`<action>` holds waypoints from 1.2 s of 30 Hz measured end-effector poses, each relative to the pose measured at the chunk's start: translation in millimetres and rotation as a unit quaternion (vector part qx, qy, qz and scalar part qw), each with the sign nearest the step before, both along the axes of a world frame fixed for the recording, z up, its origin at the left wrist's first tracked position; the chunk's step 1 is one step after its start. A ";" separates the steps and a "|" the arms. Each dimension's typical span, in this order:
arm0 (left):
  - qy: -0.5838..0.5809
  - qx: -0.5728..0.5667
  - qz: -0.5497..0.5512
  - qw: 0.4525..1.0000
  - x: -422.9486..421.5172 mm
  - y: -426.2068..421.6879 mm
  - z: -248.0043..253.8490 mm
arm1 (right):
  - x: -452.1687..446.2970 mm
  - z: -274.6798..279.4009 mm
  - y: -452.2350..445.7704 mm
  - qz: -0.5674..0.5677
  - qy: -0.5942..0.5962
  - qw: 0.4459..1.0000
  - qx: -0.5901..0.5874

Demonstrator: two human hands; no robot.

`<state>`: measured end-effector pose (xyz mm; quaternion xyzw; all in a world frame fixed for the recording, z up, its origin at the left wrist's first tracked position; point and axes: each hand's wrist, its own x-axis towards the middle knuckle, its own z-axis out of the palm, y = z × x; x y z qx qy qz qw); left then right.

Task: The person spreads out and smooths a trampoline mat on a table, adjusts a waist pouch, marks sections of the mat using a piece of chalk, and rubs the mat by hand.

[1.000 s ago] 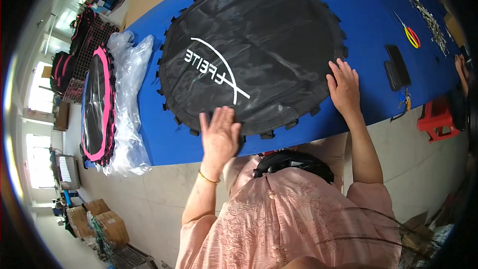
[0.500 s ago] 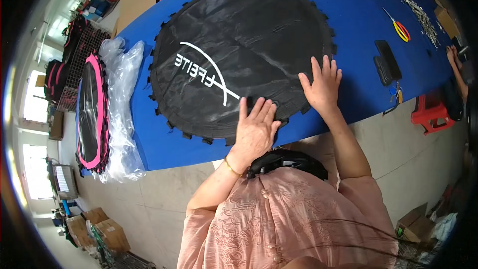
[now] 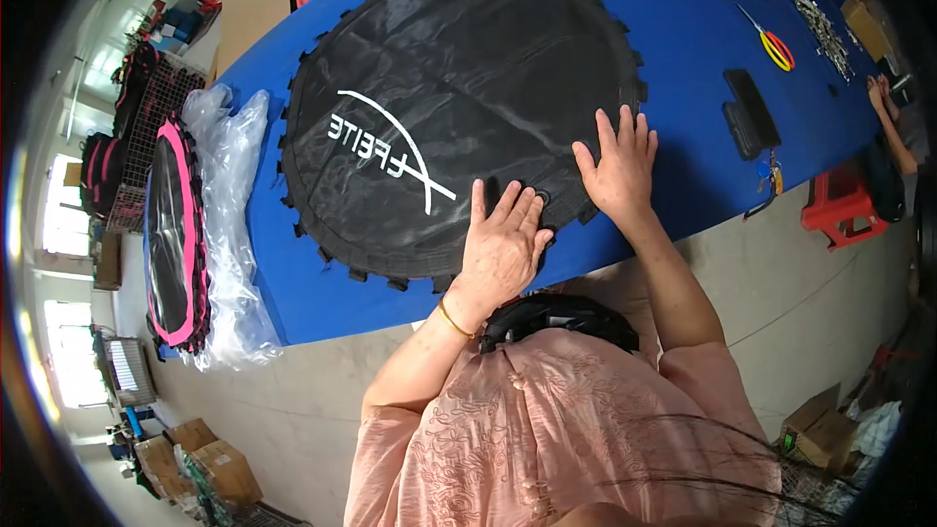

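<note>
A round black trampoline mat lies on the blue table, with small tabs around its rim and white lettering with a curved line on its left part. My left hand rests flat on the near edge of the mat, fingers stretched and slightly apart. To its right, my right hand lies on the mat's right edge with its fingers spread. Neither hand holds anything. A small dark ring shows on the mat just beside the left fingertips.
Clear plastic sheeting and a pink-edged black mat are at the table's left end. On the blue table to the right lie scissors, metal pieces, a dark case and keys. A red stool stands beyond.
The view has shifted slightly, so the mat and table items sit a little further left. Both hands stay flat on the mat, with only slight movement.
</note>
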<state>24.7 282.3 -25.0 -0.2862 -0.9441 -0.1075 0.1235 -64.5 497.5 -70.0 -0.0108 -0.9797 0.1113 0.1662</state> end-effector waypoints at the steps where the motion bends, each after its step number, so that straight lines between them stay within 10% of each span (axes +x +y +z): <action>1: -0.004 -0.003 -0.002 1.000 -0.1 -0.4 0.8 | -0.1 0.1 0.2 0.002 0.001 1.000 -0.002; 36: -0.006 0.000 -0.008 1.000 -26.6 31.9 -6.0 | 0.5 -3.3 3.3 0.030 0.023 0.999 -0.010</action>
